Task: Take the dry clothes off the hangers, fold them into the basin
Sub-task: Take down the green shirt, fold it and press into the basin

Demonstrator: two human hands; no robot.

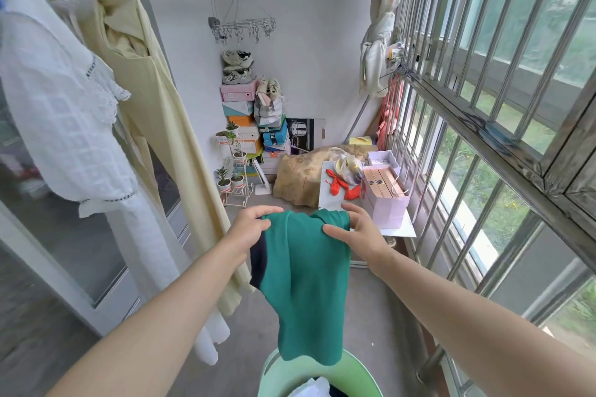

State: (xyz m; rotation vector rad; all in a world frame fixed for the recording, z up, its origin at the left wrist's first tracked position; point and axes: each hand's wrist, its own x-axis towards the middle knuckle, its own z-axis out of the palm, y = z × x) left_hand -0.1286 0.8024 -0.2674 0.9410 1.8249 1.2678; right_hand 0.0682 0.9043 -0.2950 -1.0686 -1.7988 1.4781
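Green top (306, 287) pinched at its upper edge by my left hand (250, 227) and right hand (358, 229) | hangs above the basin (274, 374) | white dress (64, 126), cream dress (154, 113) on hangers, left

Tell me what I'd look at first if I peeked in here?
First, the bright teal-green cloth garment in the middle, held up by its top edge between the left hand and the right hand. Right below it, at the bottom edge, sits a pale green plastic basin with white cloth inside. On the left hang a white lacy dress and a long pale yellow robe.
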